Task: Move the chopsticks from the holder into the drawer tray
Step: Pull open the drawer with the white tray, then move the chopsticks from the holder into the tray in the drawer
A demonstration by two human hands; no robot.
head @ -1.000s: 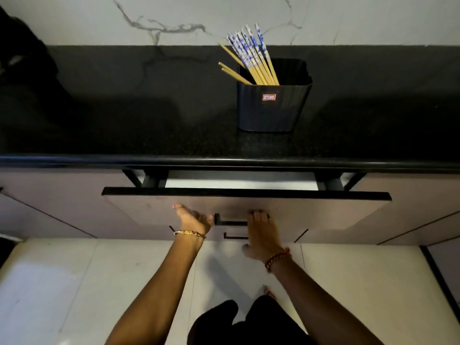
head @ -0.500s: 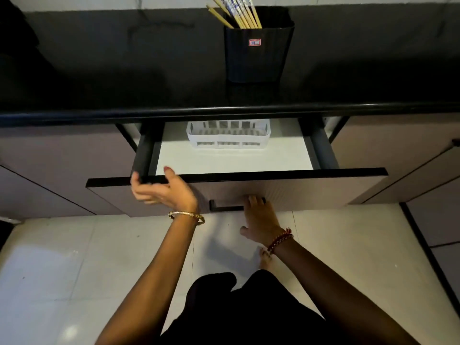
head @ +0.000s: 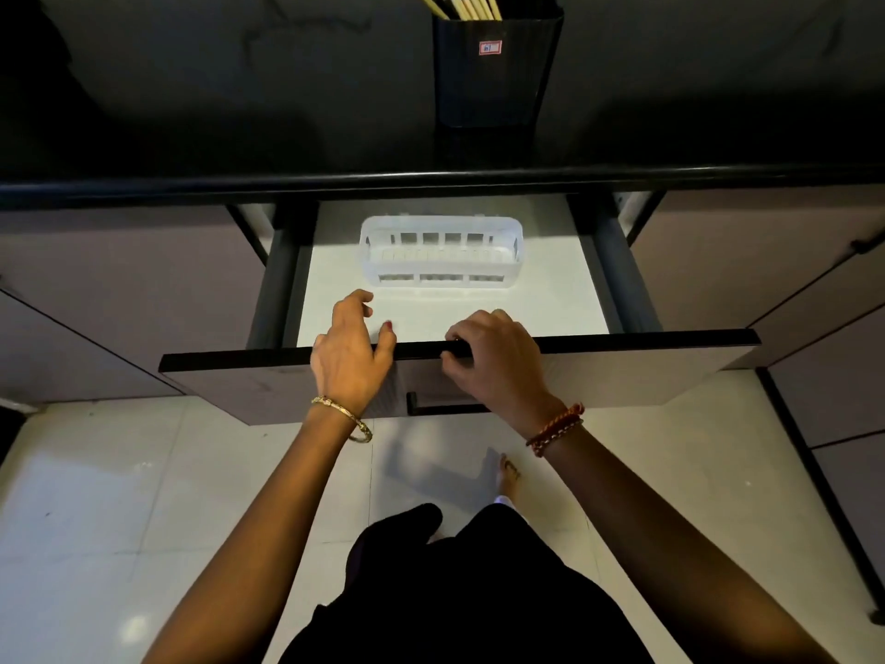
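Note:
The drawer (head: 622, 371) stands pulled out below the black counter. A white slotted plastic tray (head: 440, 254) lies empty at the back of its white floor. My left hand (head: 349, 352) rests over the drawer front's top edge, fingers spread and holding nothing. My right hand (head: 493, 357) curls its fingers over the same edge a little to the right. On the counter above stands the black holder (head: 495, 74), and the lower ends of several yellow chopsticks (head: 471, 4) stick out of it at the frame's top.
The black countertop edge (head: 191, 184) overhangs the rear of the drawer. Dark drawer rails (head: 280, 275) run along both sides. Closed cabinet fronts (head: 790, 261) flank the drawer. Pale floor tiles, my dark clothing and a bare foot (head: 507, 476) lie below.
The drawer has slid further out, showing the whole tray. My right hand left the handle for the top edge, and my left hand shifted right along that edge.

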